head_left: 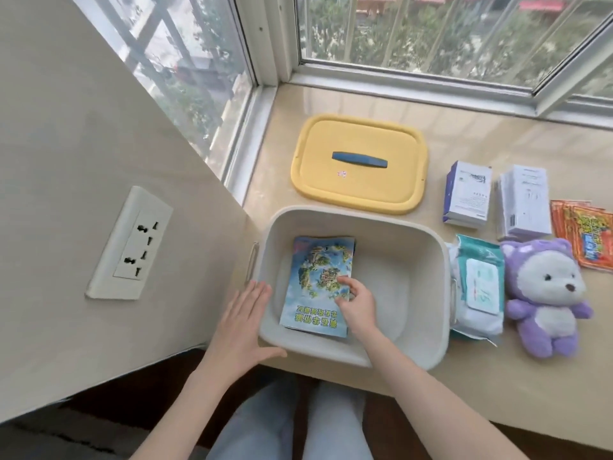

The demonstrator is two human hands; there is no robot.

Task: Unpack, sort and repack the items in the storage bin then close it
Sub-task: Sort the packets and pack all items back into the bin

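Observation:
The beige storage bin [411, 247] stands open on the window sill in front of me. A blue picture booklet [315, 270] leans against its left inner wall. My right hand [356, 302] reaches inside, its curled fingers pinching the booklet's right edge. My left hand [243, 322] lies flat with straight fingers against the bin's near-left rim. The yellow lid [360, 190] with a blue handle lies flat behind the bin. To the right sit a wet-wipes pack [477, 290], a purple plush bear [547, 300], two white boxes [467, 194] [525, 202] and orange packets [587, 237].
A beige wall with a power socket [131, 244] stands close on the left. Window frames [275, 44] border the sill's back and left. My knees [288, 423] are below the sill's front edge.

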